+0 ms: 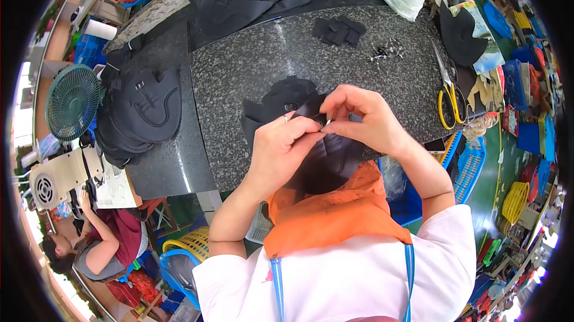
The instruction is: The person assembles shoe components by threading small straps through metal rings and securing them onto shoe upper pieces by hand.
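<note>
My left hand is closed, its fingertips pinching the edge of a dark, glossy cut piece that hangs down over the orange apron on my lap. My right hand meets it from the other side, thumb and fingers pinched together. A small shiny metal piece shows between the fingertips of both hands; its exact shape is too small to make out. Just beyond my hands, matte black cut pieces lie on the speckled stone tabletop, one with a small metal buckle.
Small black patches and a heap of small metal fittings lie on the far tabletop. Yellow-handled scissors rest at the right. Stacked black pieces stand at left, near a green fan. A co-worker works at lower left.
</note>
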Motion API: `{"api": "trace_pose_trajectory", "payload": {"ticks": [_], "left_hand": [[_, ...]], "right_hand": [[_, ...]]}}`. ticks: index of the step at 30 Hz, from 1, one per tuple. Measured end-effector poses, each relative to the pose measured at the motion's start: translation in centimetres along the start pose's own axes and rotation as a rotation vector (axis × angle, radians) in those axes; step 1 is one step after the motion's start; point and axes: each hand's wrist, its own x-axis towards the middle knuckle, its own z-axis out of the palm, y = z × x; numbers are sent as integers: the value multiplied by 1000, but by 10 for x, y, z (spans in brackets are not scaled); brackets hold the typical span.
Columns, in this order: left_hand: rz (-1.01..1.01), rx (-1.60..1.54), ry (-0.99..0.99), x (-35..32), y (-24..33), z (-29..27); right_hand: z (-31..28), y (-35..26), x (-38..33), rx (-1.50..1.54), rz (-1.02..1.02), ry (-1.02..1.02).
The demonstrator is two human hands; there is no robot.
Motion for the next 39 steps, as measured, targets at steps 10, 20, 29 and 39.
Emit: {"api": "trace_pose_trajectory", "payload": {"ticks": [10, 20, 29, 39], "left_hand": [[79, -79, 162, -5, -1, 3], [188, 358, -34, -9, -11, -12], [39, -247, 175, -10, -15, 2], [132, -244, 239, -16, -14, 9]], "right_hand": [[26, 6, -3, 549, 212, 85], [15, 2, 0, 482, 350, -94], [38, 15, -13, 277, -119, 303], [45, 11, -13, 350, -86, 344]]}}
